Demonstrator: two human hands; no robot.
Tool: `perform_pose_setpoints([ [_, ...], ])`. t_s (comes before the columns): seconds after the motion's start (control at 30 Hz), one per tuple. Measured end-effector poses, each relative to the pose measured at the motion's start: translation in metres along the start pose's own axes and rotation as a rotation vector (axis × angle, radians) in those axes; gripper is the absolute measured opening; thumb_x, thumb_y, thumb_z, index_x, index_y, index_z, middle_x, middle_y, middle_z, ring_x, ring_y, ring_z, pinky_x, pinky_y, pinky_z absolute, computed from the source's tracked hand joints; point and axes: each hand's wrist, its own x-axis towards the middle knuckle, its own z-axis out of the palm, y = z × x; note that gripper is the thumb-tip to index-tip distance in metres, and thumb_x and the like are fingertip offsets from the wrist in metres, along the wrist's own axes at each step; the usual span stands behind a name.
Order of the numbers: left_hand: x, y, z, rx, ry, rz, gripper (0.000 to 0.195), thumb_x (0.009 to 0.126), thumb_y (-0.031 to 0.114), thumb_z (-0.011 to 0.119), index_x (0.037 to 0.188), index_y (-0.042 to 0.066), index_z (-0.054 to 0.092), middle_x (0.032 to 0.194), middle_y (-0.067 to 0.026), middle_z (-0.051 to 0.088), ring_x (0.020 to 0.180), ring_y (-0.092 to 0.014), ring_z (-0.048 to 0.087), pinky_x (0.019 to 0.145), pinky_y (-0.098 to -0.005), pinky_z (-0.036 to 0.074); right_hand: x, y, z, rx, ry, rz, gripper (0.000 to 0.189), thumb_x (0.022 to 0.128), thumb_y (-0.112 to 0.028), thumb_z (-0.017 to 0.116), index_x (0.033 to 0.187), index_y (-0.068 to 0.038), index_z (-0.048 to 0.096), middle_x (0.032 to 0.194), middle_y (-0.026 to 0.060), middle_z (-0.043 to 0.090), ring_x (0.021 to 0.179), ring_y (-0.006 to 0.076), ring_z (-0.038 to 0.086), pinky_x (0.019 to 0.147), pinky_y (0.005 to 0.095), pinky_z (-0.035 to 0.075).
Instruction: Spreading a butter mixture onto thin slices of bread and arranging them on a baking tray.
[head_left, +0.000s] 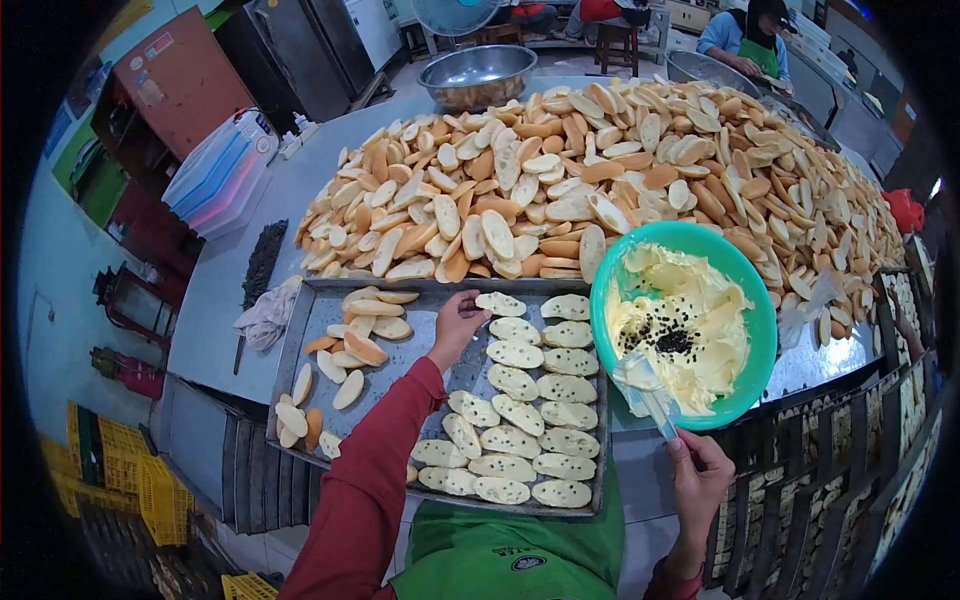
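My left hand reaches over the metal baking tray, its fingertips at the end of a cream-coated bread slice at the top of a column. Coated slices dotted with dark bits lie in columns on the tray's right side. Plain bread slices lie loose on its left. My right hand grips the handle of a spatula, whose blade rests in pale cream inside a green bowl. A heap of dark bits sits on the cream.
A large pile of bread slices covers the table beyond the tray. A cloth and a dark brush lie at left, near stacked plastic boxes. Filled trays stand at right. A steel bowl and a co-worker are farther back.
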Motion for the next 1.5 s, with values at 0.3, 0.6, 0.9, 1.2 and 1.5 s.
perform_pose_setpoints([
  [0.3, -0.004, 0.015, 0.009, 0.088, -0.045, -0.028, 0.037, 0.078, 0.013, 0.066, 0.111, 0.003, 0.052, 0.095, -0.0041, 0.059, 0.080, -0.009, 0.058, 0.058, -0.0199, 0.045, -0.001, 0.003, -0.002, -0.018, 0.014, -0.001, 0.014, 0.075, -0.002, 0.065, 0.089, 0.002, 0.066, 0.069, 0.0067, 0.061, 0.061, 0.0086, 0.054, 0.058, 0.0207, 0.043],
  [0.6, -0.003, 0.013, -0.004, 0.116, -0.033, -0.180, 0.022, 0.084, 0.014, 0.057, 0.104, 0.004, 0.056, 0.087, -0.0052, 0.062, 0.075, -0.011, 0.061, 0.056, -0.0220, 0.045, -0.003, 0.005, -0.002, -0.051, 0.028, -0.044, 0.015, 0.074, 0.000, 0.065, 0.089, 0.002, 0.066, 0.068, 0.0078, 0.061, 0.060, 0.0092, 0.054, 0.058, 0.0212, 0.043],
  [0.9, -0.010, 0.013, -0.008, 0.543, -0.270, 0.138, 0.035, 0.067, -0.002, 0.068, 0.099, 0.002, 0.057, 0.088, -0.0052, 0.061, 0.075, -0.011, 0.058, 0.067, -0.0252, 0.049, -0.005, 0.005, -0.005, -0.059, 0.042, -0.045, 0.016, 0.074, 0.000, 0.065, 0.089, 0.002, 0.066, 0.067, 0.0079, 0.061, 0.060, 0.0095, 0.054, 0.057, 0.0219, 0.043],
  [1.2, -0.014, 0.023, -0.002, 0.687, -0.265, 0.225, 0.036, 0.063, 0.009, 0.073, 0.097, 0.008, 0.060, 0.080, -0.0067, 0.058, 0.066, -0.017, 0.055, 0.063, -0.0290, 0.047, -0.007, 0.007, -0.009, -0.080, 0.064, -0.046, 0.015, 0.073, 0.000, 0.065, 0.088, 0.002, 0.066, 0.066, 0.0081, 0.060, 0.058, 0.0103, 0.053, 0.056, 0.0217, 0.042],
  [1.5, -0.016, 0.021, -0.001, 0.702, -0.163, 0.285, 0.034, 0.064, 0.014, 0.073, 0.095, 0.007, 0.060, 0.078, -0.0050, 0.056, 0.067, -0.017, 0.055, 0.064, -0.0300, 0.046, -0.005, 0.003, -0.008, -0.093, 0.067, -0.038, 0.015, 0.074, 0.000, 0.065, 0.088, 0.002, 0.066, 0.066, 0.0075, 0.060, 0.059, 0.0092, 0.052, 0.057, 0.0213, 0.042],
])
